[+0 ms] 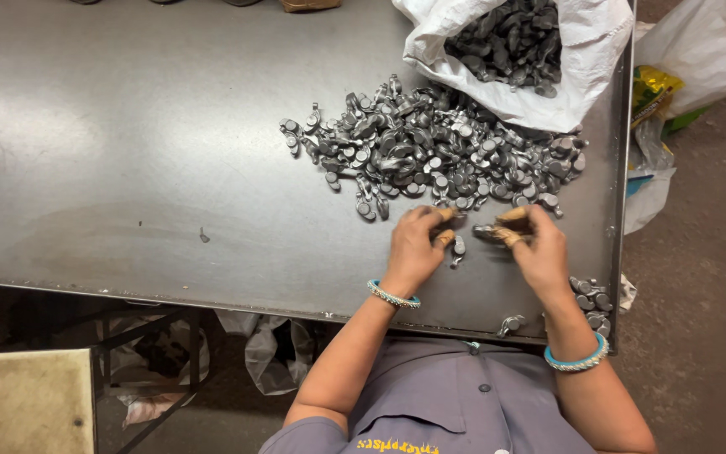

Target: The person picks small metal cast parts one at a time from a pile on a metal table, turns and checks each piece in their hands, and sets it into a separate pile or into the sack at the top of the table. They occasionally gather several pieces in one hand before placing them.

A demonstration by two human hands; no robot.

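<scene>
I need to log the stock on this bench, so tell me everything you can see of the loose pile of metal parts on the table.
The pile is a loose heap of small grey cast-looking metal parts, dull to shiny, many with a round end. It lies on the grey metal table, spread from the mouth of the white sack, which holds more of the same. Strays trail off its left edge. The left hand and right hand work at its near edge, fingertips wrapped in tan tape.
</scene>
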